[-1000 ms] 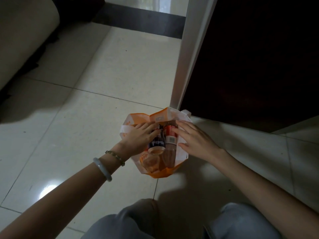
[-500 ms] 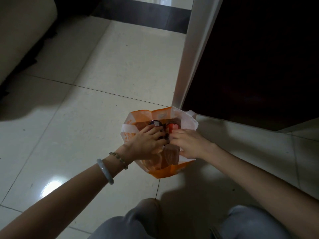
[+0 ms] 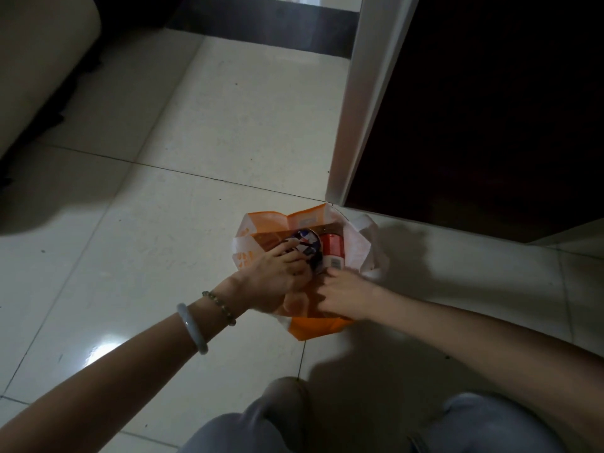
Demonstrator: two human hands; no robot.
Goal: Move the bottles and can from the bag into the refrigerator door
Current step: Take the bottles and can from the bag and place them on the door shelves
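An orange and white bag [image 3: 313, 326] stands on the tiled floor, its mouth towards me. Inside are a dark bottle with a blue, red and white label [image 3: 309, 245] and a red-labelled container [image 3: 331, 248] to its right. My left hand [image 3: 277, 276] reaches into the bag, fingers wrapped over the dark bottle. My right hand [image 3: 346, 292] is curled shut at the bag's near right edge, just below the red container. Anything deeper in the bag is hidden by my hands.
A white upright edge [image 3: 362, 103] and a large dark panel [image 3: 474, 109] rise just behind the bag on the right. A beige sofa [image 3: 36, 67] fills the upper left. My knees [image 3: 277, 416] are near the bottom edge. Pale floor tiles [image 3: 196, 158] lie between.
My left hand has slid further over the dark bottle, tilting its label into sight. My right hand went from open fingers to a closed grip and drew back towards me.
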